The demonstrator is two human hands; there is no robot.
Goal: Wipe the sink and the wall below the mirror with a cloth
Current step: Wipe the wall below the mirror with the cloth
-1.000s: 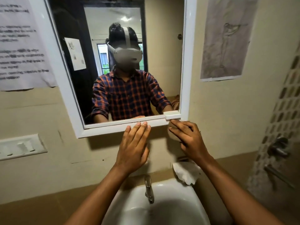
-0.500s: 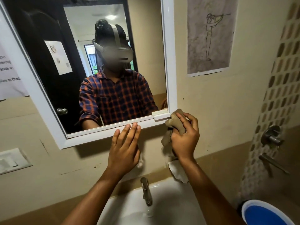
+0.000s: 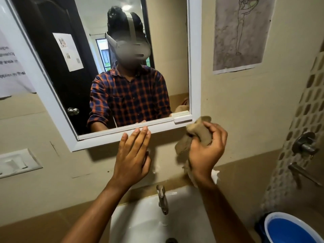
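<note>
Head view, over a wash-basin. R hand [image 3: 205, 151] is closed in a loose fist round a bunched brown cloth [image 3: 196, 135]; fingers curl over the top of the wad, thumb side faces the wall, and a tail of fabric hangs below the palm toward the wrist. Cloth sits against the beige wall [image 3: 245, 111] just under the lower R corner of the mirror [image 3: 194, 67], near the small white ledge on the frame. L hand [image 3: 133, 155] holds nothing: palm flat, fingers straight and together, pressed to the wall w/ fingertips [image 3: 143, 131] overlapping the bottom edge of the mirror frame. Both forearms reach up from the bottom edge, L from lower centre, R from lower right. White sink [image 3: 140, 223] lies below, between the forearms; metal tap [image 3: 162, 199] stands at its back rim, spout pointing toward the viewer. A scrap of white material [image 3: 214, 175] shows on the wall just beside the R wrist; what it is cannot be told. At lower R corner, a blue bucket w/ a pale rim [image 3: 291, 230]. Mosaic tiles and metal wall valve [image 3: 305, 144] at far R. Line drawing on paper [image 3: 240, 32] hangs R of the mirror; printed notice [image 3: 10, 64] at L; white soap holder [image 3: 15, 162] below it.
</note>
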